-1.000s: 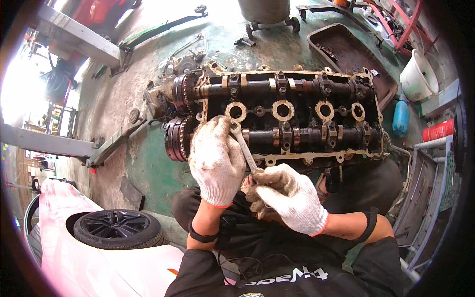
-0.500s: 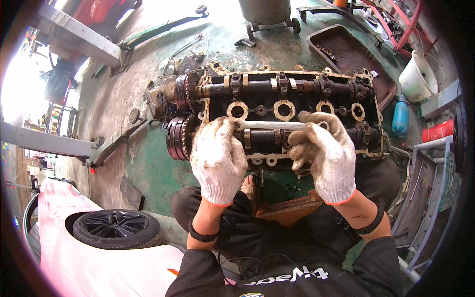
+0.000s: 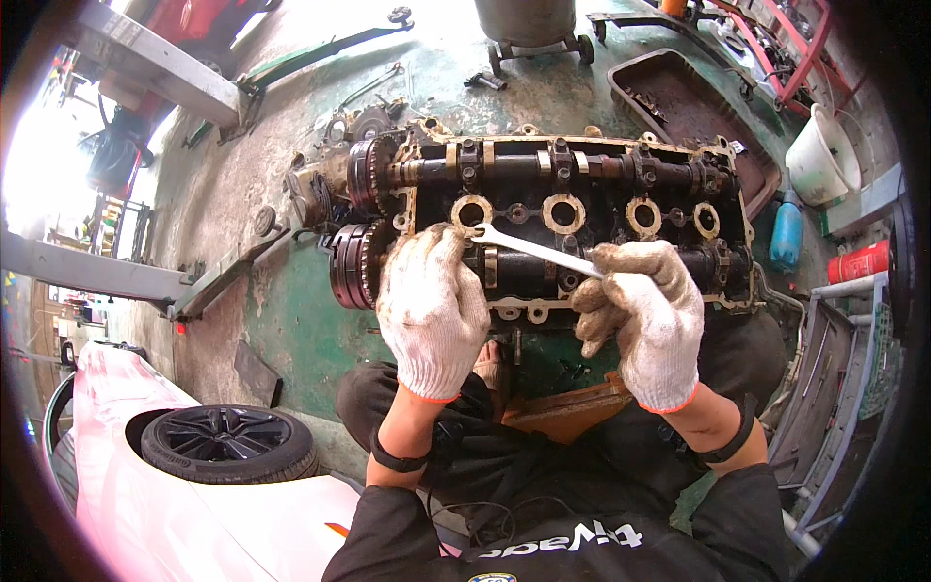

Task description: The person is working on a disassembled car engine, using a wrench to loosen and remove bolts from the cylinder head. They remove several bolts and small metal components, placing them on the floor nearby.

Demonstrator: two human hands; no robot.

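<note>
A silver wrench [image 3: 543, 254] lies slantwise above the cylinder head [image 3: 517, 215], its open-ended jaw toward the left. My right hand [image 3: 648, 315], in a stained white knit glove, is closed on the wrench's right end, which the fingers hide. Close to the jaw are the curled fingertips of my left hand [image 3: 432, 310], gloved the same way; I cannot make out what, if anything, they hold. Two dark camshafts run across the oily cylinder head, with toothed cam gears [image 3: 353, 264] at its left end. Pale rings surround several round holes between the shafts.
A brown drip tray [image 3: 679, 102] lies beyond the head at the right, near a blue bottle [image 3: 786, 233] and white bucket [image 3: 822, 155]. Loose tools [image 3: 373, 85] lie on the far floor. At the lower left, a black wheel [image 3: 229, 444] rests by a pink car panel [image 3: 194, 524].
The wrench has tilted, its right end now lower, and its open jaw has come into sight beside my left fingertips. My right hand has shifted slightly down.
</note>
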